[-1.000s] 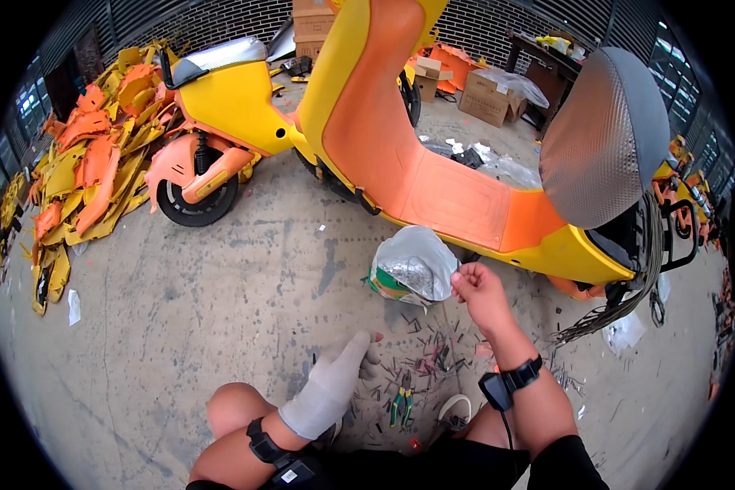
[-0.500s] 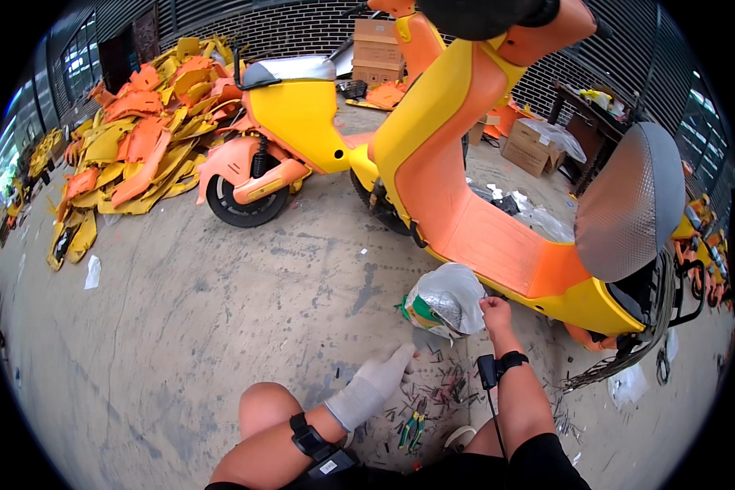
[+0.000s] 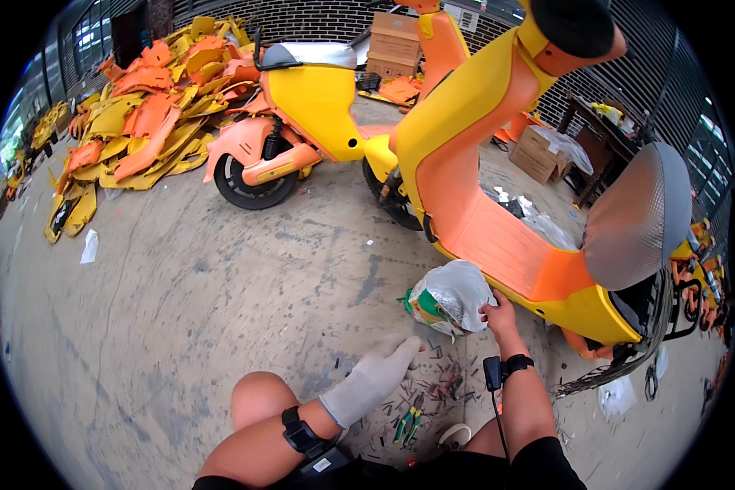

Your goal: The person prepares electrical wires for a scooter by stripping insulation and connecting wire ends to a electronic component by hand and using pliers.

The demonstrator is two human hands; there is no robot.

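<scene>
My left hand (image 3: pixel 380 374), in a light grey knitted glove, is over the floor with its fingers drawn together; anything between the fingertips is too small to make out. My bare right hand (image 3: pixel 501 314) is at the right edge of a white plastic bag (image 3: pixel 457 287) with green on its side. Its fingers are curled at the bag's rim and seem to grip it. The bag stands against a yellow and orange scooter (image 3: pixel 498 237). Green-and-yellow handled pliers (image 3: pixel 409 423) lie below my left hand, near many small dark scraps (image 3: pixel 441 384).
The scooter's low body and its silver seat (image 3: pixel 635 214) stand close on the right. A heap of orange and yellow panels (image 3: pixel 147 122) is at the far left. Cardboard boxes (image 3: pixel 394 45) stand at the back, and a dark table (image 3: pixel 596 139) is at the back right.
My right hand has shifted slightly, its fingers opening a little at the bag's rim. The left hand remains low over the scraps. The view has tilted a little, moving the scooter rightward.
</scene>
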